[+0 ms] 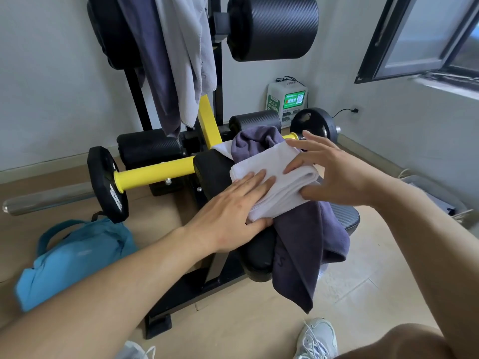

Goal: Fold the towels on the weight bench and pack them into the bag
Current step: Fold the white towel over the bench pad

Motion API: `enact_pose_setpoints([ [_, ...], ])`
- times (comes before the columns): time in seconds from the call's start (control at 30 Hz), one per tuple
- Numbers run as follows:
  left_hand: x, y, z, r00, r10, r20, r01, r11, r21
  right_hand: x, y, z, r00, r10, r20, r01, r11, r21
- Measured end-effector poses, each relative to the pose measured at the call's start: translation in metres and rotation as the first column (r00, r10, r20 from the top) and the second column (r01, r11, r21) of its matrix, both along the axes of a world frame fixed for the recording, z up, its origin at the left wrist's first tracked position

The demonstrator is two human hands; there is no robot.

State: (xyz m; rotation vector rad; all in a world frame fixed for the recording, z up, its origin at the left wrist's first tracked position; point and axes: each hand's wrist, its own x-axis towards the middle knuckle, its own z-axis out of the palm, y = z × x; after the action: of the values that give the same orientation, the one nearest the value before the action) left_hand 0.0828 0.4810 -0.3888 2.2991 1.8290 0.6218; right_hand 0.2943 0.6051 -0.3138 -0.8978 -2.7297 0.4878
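My left hand (234, 203) lies flat, palm down, on the near left part of the folded white towel (272, 177), fingers (256, 181) straight and spread, pressing the cloth; the thumb runs along the towel's near edge. My left forearm reaches in from the near left. My right hand (329, 174) comes in from the right with its palm over the far right end of the same towel: the upper fingers are straight and rest on top, and the thumb lies against the stacked folds on the side. So neither hand is clenched; both are released flat against the towel.

The white towel sits on top of a dark purple towel (305, 244) that is draped over the black pad of the bench (259, 257) and hangs down its near right side. I count two more towels hanging from the upright frame at the far left: one dark purple hanging towel (153, 73) and one light grey towel (186, 55) just beside it. That makes four towels that I can see.

One blue bag (72, 257) lies on the floor at the near left, well apart from the towels. Two black weight plates are in view, the left plate (107, 183) on a yellow bar and the right plate (315, 124) at the far right.
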Motion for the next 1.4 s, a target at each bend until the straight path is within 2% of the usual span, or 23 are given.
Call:
enact_pose_setpoints([
  [0.07,0.000,-0.001,-0.001,1.000,0.016,0.018,-0.016,1.000,0.015,0.000,0.001,-0.001,0.998,-0.001,-0.068,0.004,0.999,0.037],
  [0.13,0.001,-0.001,-0.001,0.999,0.033,0.036,-0.035,0.998,0.047,0.001,0.000,0.003,0.999,-0.010,-0.044,0.011,1.000,0.023],
  [0.23,0.004,0.000,-0.002,0.998,0.050,0.050,-0.056,0.990,0.130,0.003,-0.008,0.011,0.981,-0.010,0.192,0.029,0.995,-0.098],
  [0.3,0.002,0.001,-0.001,0.994,0.066,0.091,-0.085,0.971,0.223,0.002,-0.010,0.012,0.964,-0.015,0.267,0.045,0.993,-0.105],
  [0.4,-0.005,0.000,0.011,0.969,0.088,0.230,-0.144,0.960,0.240,-0.004,-0.011,0.009,0.989,0.009,0.149,-0.005,1.000,-0.023],
  [0.5,-0.012,-0.002,0.027,0.921,0.108,0.375,-0.209,0.948,0.239,-0.008,-0.014,0.010,0.997,0.068,0.038,-0.067,0.997,-0.039],
  [0.57,-0.017,-0.003,0.032,0.882,0.117,0.456,-0.222,0.958,0.183,-0.012,-0.018,0.011,0.995,0.098,-0.033,-0.098,0.995,-0.022],
  [0.7,-0.023,-0.005,0.030,0.861,0.116,0.496,-0.191,0.976,0.104,-0.021,-0.020,0.008,0.970,0.065,-0.235,-0.036,0.991,0.128],
  [0.77,-0.022,-0.008,0.027,0.896,0.128,0.426,-0.176,0.982,0.074,-0.022,-0.021,0.007,0.958,0.056,-0.280,-0.020,0.991,0.132],
  [0.87,-0.018,-0.008,0.023,0.942,0.147,0.301,-0.185,0.978,0.099,-0.021,-0.020,0.004,0.956,0.027,-0.292,0.010,0.992,0.125],
  [0.97,-0.014,-0.005,0.025,0.894,0.119,0.431,-0.207,0.965,0.162,-0.019,-0.018,0.007,0.967,-0.002,-0.256,0.020,0.997,0.068],
  [1.07,-0.017,-0.003,0.024,0.856,0.122,0.503,-0.189,0.978,0.084,-0.011,-0.018,0.014,0.983,-0.021,-0.180,0.012,0.999,-0.048],
  [1.17,-0.020,-0.003,0.021,0.856,0.078,0.511,-0.115,0.993,0.040,-0.008,-0.016,0.014,0.990,-0.038,-0.133,0.028,0.997,-0.076],
  [1.27,-0.021,0.000,0.023,0.853,0.019,0.522,-0.046,0.998,0.038,-0.009,-0.014,0.013,0.987,-0.048,-0.152,0.038,0.997,-0.064],
  [1.4,-0.022,0.003,0.026,0.863,0.023,0.504,-0.064,0.996,0.064,-0.009,-0.013,0.014,0.986,-0.075,-0.151,0.064,0.995,-0.075],
])
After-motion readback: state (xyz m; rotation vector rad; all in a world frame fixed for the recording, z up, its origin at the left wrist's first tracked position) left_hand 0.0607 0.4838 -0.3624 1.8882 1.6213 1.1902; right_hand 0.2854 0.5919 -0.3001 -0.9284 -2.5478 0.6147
